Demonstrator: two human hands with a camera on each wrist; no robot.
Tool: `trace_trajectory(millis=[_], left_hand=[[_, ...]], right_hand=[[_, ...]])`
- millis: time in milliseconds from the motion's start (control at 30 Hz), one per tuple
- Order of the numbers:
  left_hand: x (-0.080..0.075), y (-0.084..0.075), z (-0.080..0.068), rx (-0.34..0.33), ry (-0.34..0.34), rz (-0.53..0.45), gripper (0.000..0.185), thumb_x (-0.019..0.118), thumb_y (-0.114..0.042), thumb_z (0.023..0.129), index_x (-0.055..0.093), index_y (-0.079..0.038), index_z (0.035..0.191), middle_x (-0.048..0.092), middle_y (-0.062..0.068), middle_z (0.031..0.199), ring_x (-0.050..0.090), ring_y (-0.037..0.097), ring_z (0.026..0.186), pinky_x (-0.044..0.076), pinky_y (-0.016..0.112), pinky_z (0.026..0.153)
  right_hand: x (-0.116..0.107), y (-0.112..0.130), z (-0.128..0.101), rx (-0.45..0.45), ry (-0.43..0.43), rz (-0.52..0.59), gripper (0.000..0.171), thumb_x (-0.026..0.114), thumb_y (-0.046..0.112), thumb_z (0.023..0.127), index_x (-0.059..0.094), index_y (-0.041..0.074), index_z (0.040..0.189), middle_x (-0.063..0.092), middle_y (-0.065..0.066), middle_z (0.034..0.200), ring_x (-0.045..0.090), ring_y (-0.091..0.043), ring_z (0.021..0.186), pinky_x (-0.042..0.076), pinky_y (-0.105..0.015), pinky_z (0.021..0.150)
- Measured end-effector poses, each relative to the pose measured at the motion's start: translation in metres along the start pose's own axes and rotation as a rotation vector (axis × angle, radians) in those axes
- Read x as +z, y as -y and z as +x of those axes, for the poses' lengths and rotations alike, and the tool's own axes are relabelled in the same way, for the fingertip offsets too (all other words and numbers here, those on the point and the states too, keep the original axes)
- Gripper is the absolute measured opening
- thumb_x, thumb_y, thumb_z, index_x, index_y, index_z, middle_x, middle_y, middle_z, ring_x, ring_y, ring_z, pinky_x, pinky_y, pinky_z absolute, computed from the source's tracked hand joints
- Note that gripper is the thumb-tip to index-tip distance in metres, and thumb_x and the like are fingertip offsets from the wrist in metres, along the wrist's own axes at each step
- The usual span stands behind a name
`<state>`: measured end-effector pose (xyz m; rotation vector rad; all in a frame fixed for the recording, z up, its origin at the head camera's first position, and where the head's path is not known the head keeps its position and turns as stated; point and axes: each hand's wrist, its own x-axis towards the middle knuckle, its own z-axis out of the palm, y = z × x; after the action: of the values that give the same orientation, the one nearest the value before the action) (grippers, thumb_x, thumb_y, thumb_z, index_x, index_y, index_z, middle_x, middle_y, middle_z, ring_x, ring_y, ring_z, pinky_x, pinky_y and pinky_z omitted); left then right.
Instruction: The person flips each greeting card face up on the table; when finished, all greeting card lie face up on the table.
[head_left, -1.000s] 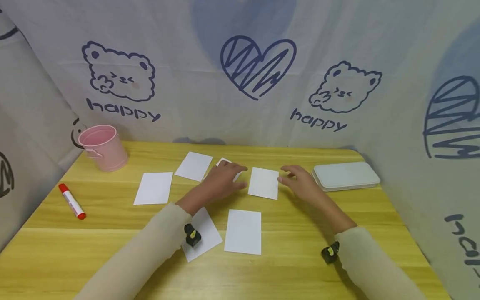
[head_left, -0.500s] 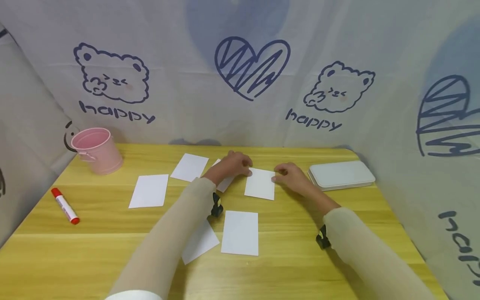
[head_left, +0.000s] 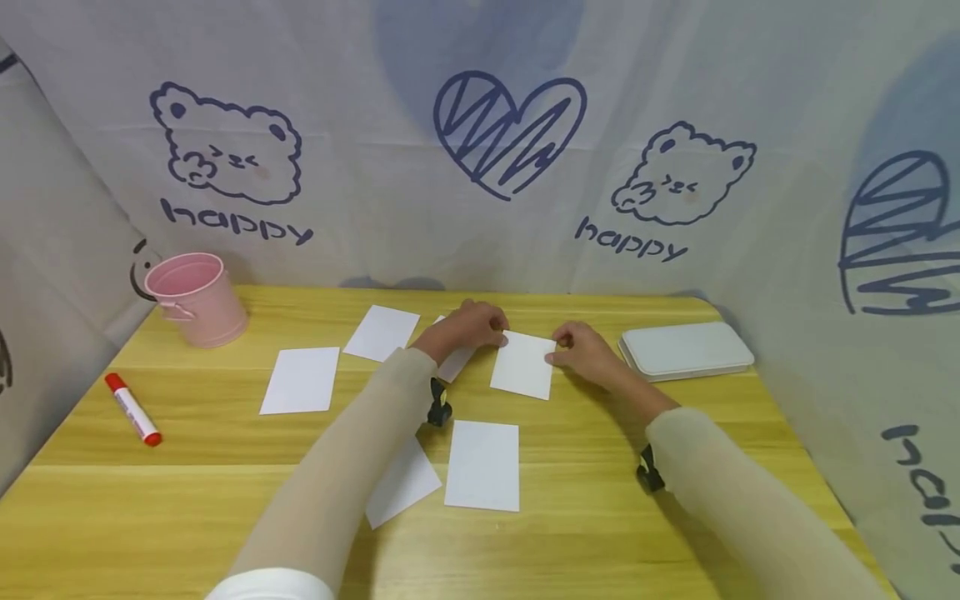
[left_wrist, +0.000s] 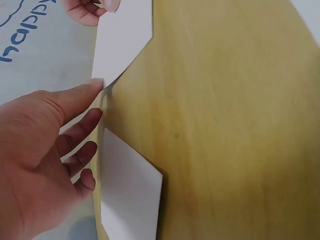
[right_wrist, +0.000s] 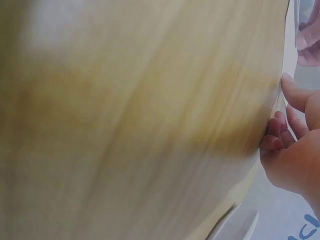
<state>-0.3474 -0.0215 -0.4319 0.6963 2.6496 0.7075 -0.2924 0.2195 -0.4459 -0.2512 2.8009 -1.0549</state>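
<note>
Head view: white card seemingly pinched between left hand and right hand.

A pink bucket, a red marker and a white case sit on the wooden table.

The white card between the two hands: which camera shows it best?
The head view: the whole white card lies on the table, the left hand and right hand at its far corners. The left wrist view shows only part; the right wrist view is blurred.
</note>
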Motion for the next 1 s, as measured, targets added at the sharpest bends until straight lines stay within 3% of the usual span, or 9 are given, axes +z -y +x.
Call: trace_trajectory(millis=[100,200,300,467,567,633,800,1000], left_hand=[[-0.001,0.000,0.000,-0.007,-0.037,-0.052,0.019,0.064,-0.027,0.100,0.069,-0.016,0.114,0.067,0.001,0.118,0.049,0.024,0.116,0.035,0.048,0.109],[-0.005,-0.004,-0.003,-0.001,-0.060,-0.206,0.020,0.060,-0.021,0.102,0.066,-0.009,0.117,0.067,0.007,0.116,0.058,0.025,0.108,0.043,0.046,0.102],[-0.011,-0.009,-0.009,0.014,-0.060,-0.416,0.024,0.056,-0.015,0.103,0.062,-0.002,0.122,0.066,0.016,0.115,0.065,0.029,0.102,0.052,0.044,0.091],[-0.021,-0.017,-0.029,0.034,-0.070,-0.621,0.025,0.055,-0.014,0.103,0.060,-0.003,0.125,0.066,0.015,0.111,0.067,0.029,0.101,0.052,0.046,0.098],[-0.024,-0.022,-0.046,0.072,-0.081,-0.721,0.024,0.056,-0.012,0.103,0.060,-0.002,0.125,0.065,0.013,0.107,0.064,0.026,0.097,0.049,0.053,0.100],[-0.022,-0.024,-0.059,0.089,-0.082,-0.767,0.025,0.057,-0.013,0.103,0.060,-0.003,0.126,0.065,0.011,0.104,0.063,0.024,0.094,0.046,0.056,0.100],[-0.008,-0.027,-0.084,0.076,-0.034,-0.817,0.027,0.059,-0.018,0.103,0.062,-0.008,0.127,0.067,0.005,0.102,0.063,0.020,0.092,0.047,0.053,0.097],[0.007,-0.027,-0.096,0.063,-0.010,-0.808,0.032,0.061,-0.022,0.102,0.061,-0.012,0.132,0.068,0.008,0.115,0.063,0.023,0.099,0.049,0.048,0.096]], right_hand=[[-0.001,0.001,-0.002,0.017,-0.009,0.057,0.036,0.073,0.018,0.093,0.059,0.001,0.121,0.061,-0.015,0.111,0.056,-0.026,0.099,0.047,-0.037,0.087],[-0.004,0.003,-0.007,0.017,-0.044,0.141,0.034,0.072,0.018,0.094,0.059,0.003,0.122,0.063,-0.012,0.107,0.058,-0.024,0.094,0.048,-0.031,0.081],[-0.010,0.008,-0.014,-0.003,-0.071,0.269,0.033,0.070,0.013,0.095,0.058,0.002,0.123,0.063,-0.012,0.102,0.061,-0.027,0.091,0.053,-0.033,0.079],[-0.021,0.026,-0.034,-0.089,-0.047,0.418,0.033,0.067,0.012,0.097,0.057,0.004,0.128,0.064,-0.012,0.098,0.067,-0.037,0.091,0.058,-0.047,0.082],[-0.027,0.036,-0.051,-0.169,-0.044,0.436,0.034,0.069,0.015,0.097,0.060,0.007,0.129,0.065,-0.011,0.099,0.066,-0.040,0.092,0.059,-0.041,0.079],[-0.029,0.041,-0.063,-0.212,-0.040,0.445,0.035,0.070,0.015,0.096,0.061,0.008,0.129,0.065,-0.010,0.100,0.066,-0.041,0.092,0.059,-0.035,0.076],[-0.029,0.046,-0.090,-0.261,-0.009,0.464,0.031,0.071,0.013,0.095,0.065,0.004,0.124,0.068,-0.003,0.104,0.068,-0.024,0.090,0.058,-0.027,0.077],[-0.021,0.052,-0.102,-0.348,-0.004,0.487,0.020,0.070,0.006,0.094,0.068,-0.003,0.111,0.070,0.004,0.102,0.066,-0.014,0.086,0.058,-0.027,0.078]])
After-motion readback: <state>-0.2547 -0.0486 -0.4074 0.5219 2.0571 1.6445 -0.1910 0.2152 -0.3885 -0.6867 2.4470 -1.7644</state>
